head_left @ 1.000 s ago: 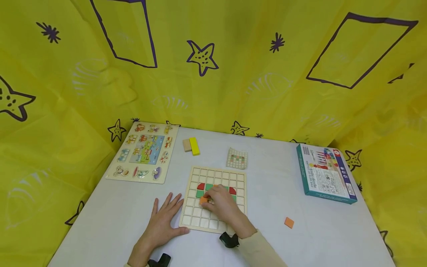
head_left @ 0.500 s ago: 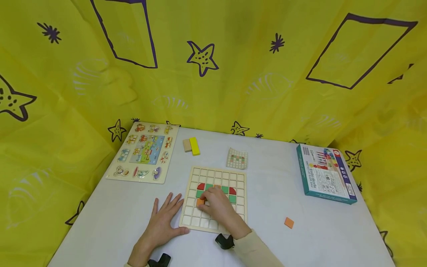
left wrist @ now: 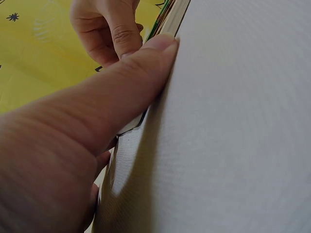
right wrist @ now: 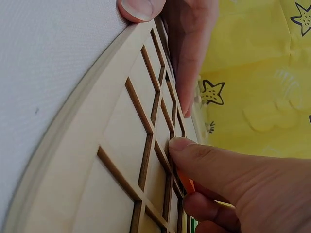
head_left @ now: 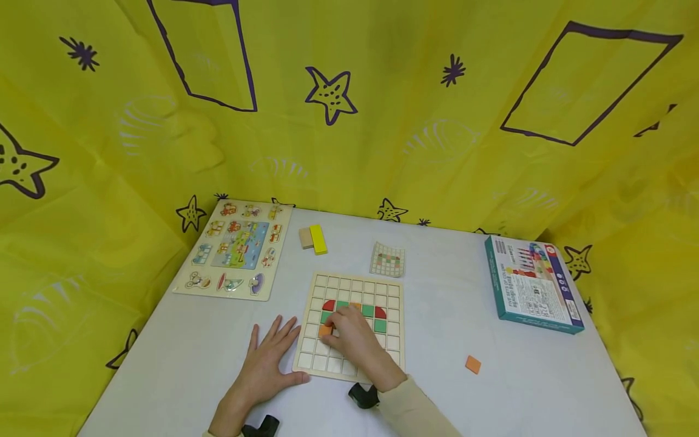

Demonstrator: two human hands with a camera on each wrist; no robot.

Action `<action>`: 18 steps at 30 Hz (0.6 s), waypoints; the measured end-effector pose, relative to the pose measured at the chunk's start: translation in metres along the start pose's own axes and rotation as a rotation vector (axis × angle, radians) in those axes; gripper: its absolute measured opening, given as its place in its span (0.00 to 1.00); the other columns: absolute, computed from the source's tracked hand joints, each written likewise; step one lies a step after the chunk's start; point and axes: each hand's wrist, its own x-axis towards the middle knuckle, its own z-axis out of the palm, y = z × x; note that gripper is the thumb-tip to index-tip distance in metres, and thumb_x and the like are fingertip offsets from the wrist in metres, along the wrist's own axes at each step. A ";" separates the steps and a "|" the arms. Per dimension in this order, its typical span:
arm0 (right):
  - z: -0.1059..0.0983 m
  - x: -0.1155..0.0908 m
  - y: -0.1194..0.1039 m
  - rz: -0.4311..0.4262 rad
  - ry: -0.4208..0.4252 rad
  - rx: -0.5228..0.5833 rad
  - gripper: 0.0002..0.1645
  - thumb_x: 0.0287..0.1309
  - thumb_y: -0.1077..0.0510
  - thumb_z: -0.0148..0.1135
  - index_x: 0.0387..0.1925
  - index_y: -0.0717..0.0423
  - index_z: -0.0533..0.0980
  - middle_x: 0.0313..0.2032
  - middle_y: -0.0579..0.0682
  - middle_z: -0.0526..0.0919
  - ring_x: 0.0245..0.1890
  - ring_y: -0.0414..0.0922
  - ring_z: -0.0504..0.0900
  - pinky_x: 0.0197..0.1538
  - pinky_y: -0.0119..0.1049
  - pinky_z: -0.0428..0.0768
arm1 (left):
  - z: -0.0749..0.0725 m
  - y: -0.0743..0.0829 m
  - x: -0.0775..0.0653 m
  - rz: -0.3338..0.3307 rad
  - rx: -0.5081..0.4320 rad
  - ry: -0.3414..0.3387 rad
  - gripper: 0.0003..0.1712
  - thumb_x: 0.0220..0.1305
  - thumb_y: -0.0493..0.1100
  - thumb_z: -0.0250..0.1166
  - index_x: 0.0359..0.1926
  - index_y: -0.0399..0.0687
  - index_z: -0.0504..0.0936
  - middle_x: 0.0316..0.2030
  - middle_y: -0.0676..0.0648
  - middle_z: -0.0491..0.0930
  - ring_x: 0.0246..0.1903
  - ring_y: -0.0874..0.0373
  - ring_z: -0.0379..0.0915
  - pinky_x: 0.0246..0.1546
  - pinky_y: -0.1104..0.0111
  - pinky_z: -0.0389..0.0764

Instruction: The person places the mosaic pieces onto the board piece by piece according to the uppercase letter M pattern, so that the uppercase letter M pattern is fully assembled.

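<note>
My right hand (head_left: 357,343) pinches an orange square tile (head_left: 325,331) over the left part of a wooden grid board (head_left: 394,343). In the right wrist view, thumb and fingers hold the orange tile (right wrist: 185,182) close to the grid cells. Fingers spread, my left hand (head_left: 264,367) lies on the table with its thumb at the board's lower left corner. Higher on the board sit two red rounded tiles (head_left: 380,312), several green tiles (head_left: 380,326) and another orange tile (head_left: 355,305). My right hand partly covers some of them.
A loose orange tile (head_left: 473,364) lies right of the board. Behind the board are a pattern card (head_left: 388,260), a yellow block (head_left: 318,239) and a plain wooden block (head_left: 306,238). A picture puzzle (head_left: 191,285) lies back left, a teal box (head_left: 537,285) back right.
My right hand has shifted slightly left with the orange tile, uncovering the green tile on the board's right side. The left hand stays in place.
</note>
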 end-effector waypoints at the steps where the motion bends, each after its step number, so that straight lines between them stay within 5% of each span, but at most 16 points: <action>1: 0.000 0.000 0.000 0.001 0.000 0.001 0.14 0.50 0.49 0.75 0.33 0.54 0.83 0.32 0.42 0.79 0.36 0.41 0.71 0.41 0.33 0.74 | 0.000 0.000 0.000 0.001 0.002 0.001 0.57 0.43 0.74 0.70 0.70 0.48 0.69 0.71 0.49 0.60 0.73 0.45 0.42 0.67 0.39 0.31; 18: -0.020 -0.010 0.010 0.015 0.034 0.098 0.18 0.53 0.49 0.74 0.41 0.55 0.82 0.37 0.44 0.79 0.39 0.41 0.70 0.42 0.33 0.75 | 0.002 -0.001 0.000 -0.004 -0.003 0.002 0.57 0.43 0.75 0.69 0.70 0.49 0.69 0.71 0.49 0.60 0.73 0.45 0.41 0.67 0.39 0.31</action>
